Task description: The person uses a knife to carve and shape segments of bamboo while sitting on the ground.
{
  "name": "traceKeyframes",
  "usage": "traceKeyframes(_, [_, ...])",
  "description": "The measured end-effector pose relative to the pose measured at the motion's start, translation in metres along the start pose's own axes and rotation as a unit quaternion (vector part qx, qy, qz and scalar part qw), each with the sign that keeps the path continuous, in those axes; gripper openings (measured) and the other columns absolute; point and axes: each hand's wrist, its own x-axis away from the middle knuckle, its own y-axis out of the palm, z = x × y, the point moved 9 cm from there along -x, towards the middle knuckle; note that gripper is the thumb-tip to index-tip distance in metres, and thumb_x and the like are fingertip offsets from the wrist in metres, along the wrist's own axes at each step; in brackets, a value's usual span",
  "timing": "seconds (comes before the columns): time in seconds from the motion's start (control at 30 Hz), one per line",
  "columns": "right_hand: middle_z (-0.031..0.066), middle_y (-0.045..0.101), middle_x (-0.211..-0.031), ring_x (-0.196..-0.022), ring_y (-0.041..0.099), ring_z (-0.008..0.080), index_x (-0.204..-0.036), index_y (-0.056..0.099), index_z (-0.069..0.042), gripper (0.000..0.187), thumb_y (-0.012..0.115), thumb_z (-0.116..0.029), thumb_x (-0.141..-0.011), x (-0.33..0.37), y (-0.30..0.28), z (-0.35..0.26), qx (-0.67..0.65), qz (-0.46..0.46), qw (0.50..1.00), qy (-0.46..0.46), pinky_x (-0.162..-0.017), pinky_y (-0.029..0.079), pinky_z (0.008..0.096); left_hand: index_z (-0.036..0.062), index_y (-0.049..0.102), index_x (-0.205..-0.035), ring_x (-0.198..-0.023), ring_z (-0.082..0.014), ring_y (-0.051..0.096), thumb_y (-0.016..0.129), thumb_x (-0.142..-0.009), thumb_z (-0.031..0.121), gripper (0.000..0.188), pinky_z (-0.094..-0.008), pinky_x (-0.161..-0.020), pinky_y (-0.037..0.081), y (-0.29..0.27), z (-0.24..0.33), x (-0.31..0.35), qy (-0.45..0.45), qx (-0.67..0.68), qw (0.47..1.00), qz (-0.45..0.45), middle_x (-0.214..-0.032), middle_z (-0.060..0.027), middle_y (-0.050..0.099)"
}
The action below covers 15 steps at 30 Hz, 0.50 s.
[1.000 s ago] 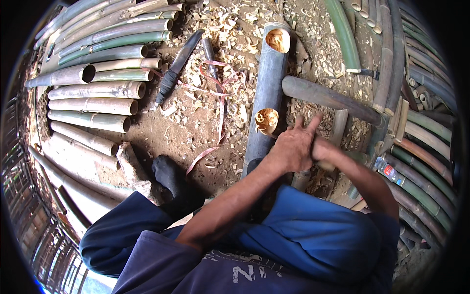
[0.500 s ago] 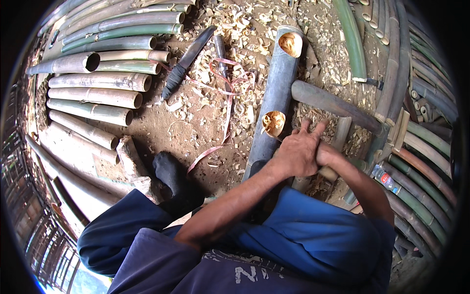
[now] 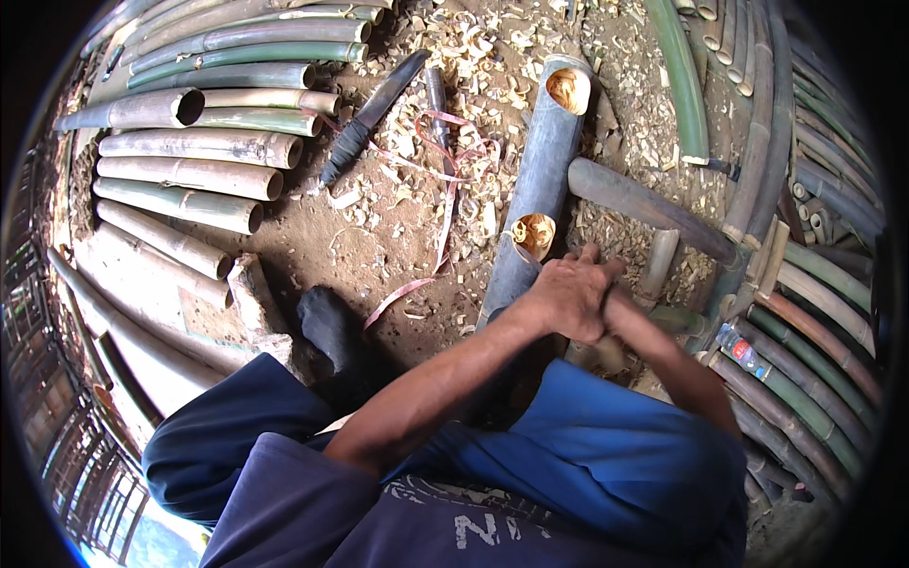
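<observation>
My left hand lies across my right hand, its fingers stretched toward the far right and a little apart. Most of my right hand is hidden underneath, so its fingers do not show. Both hands are just right of a thick grey bamboo tube lying lengthwise. Two openings are cut into this tube, with curled pale shavings showing in the far opening and the near opening. The left fingers are close to the near opening. A second bamboo tube meets its right side.
A long knife with a dark wrapped handle, a narrow dark-handled tool and a pink ribbon lie among wood shavings. Bamboo lengths line the left. More bamboo poles and a plastic bottle are at right.
My hands have shifted slightly down and left, still overlapping. The left fingers look less stretched out than before. The view has moved a little; the bamboo and tools stay in place.
</observation>
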Motion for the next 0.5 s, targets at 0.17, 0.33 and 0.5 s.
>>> traceKeyframes(0.17, [0.0105,0.057,-0.13,-0.125,0.055,0.018,-0.14,0.044,-0.01,0.053,0.068,-0.025,-0.095,0.005,0.024,-0.002,-0.047,-0.01,0.999,-0.023,-0.103,0.049,0.0344,0.0164,0.055,-0.143,-0.123,-0.0399,0.063,0.083,-0.064,0.02,0.085,-0.046,-0.103,0.052,0.006,-0.006,0.01,-0.024,0.02,0.968,-0.25,-0.13,-0.0209,0.057])
traceKeyframes(0.33, [0.0097,0.058,-0.128,-0.122,0.056,0.0186,-0.135,0.047,-0.011,0.047,0.066,-0.028,-0.097,0.021,0.0,-0.021,0.017,-0.026,1.0,-0.006,-0.103,0.048,0.0346,0.0135,0.058,-0.139,-0.123,-0.0381,0.061,0.086,-0.062,0.02,0.082,-0.046,-0.104,0.051,-0.001,0.0,0.012,0.012,0.009,0.998,0.067,-0.127,-0.0193,0.059])
traceKeyframes(0.5, [0.0089,0.058,-0.125,-0.12,0.057,0.0193,-0.131,0.05,-0.012,0.041,0.065,-0.032,-0.098,0.016,0.032,-0.008,-0.035,0.003,0.999,-0.024,-0.103,0.047,0.0349,0.0121,0.064,-0.132,-0.123,-0.0382,0.061,0.087,-0.057,0.019,0.079,-0.0454,-0.103,0.05,-0.002,-0.014,0.017,0.033,-0.021,0.99,-0.134,-0.127,-0.0182,0.06])
